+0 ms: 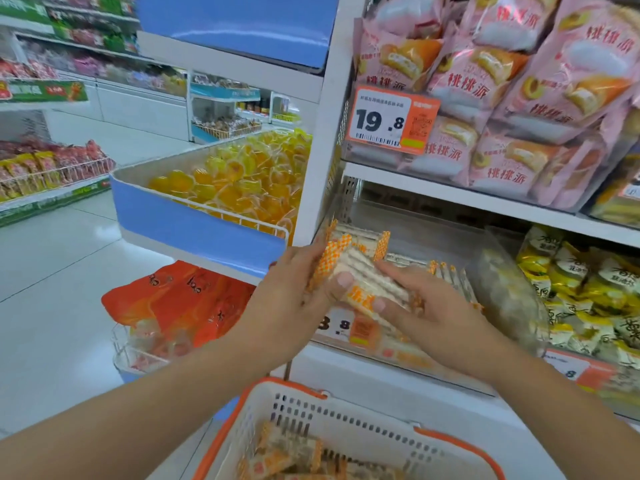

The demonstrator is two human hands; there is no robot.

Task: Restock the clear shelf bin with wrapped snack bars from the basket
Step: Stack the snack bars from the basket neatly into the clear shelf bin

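My left hand (294, 299) and my right hand (426, 306) together grip a stack of wrapped snack bars (363, 271), white with orange checkered ends, just in front of the clear shelf bin (408, 355). Both thumbs press on top of the stack. More of the same bars (450, 275) lie inside the bin behind my right hand. Below, a white basket with an orange rim (349, 427) holds several more bars (287, 459).
Pink cake bags (519, 98) fill the shelf above, behind an orange 19.8 price tag (391, 121). Yellow packets (588, 289) sit right of the bin. Left, a blue end bin holds yellow jelly cups (235, 181), with orange bags (180, 299) beneath. An aisle floor opens at left.
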